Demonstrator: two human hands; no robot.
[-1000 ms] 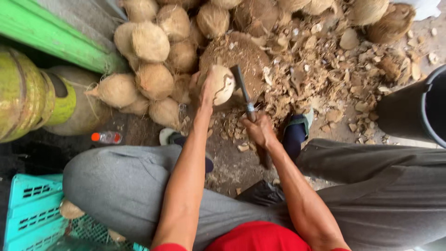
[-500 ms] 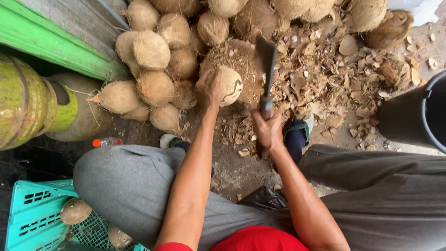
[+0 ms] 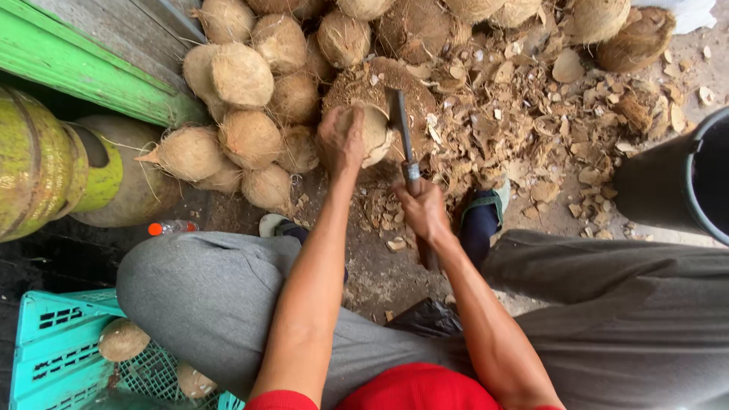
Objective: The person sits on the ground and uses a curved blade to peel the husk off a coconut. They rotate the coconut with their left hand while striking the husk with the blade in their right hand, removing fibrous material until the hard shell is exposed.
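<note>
Husked coconut point(image 3: 373, 130) sits under the gripping left hand point(image 3: 341, 139); right hand point(image 3: 422, 211) clasps the cleaver point(image 3: 400, 129) beside it.

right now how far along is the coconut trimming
Done: shell chips litter the ground, and two trimmed coconuts lie in the teal crate. In hand: the left hand steadies a coconut on the chopping block while the right hand holds the cleaver against it. Left: a pile of husked coconuts beside the block.
</note>
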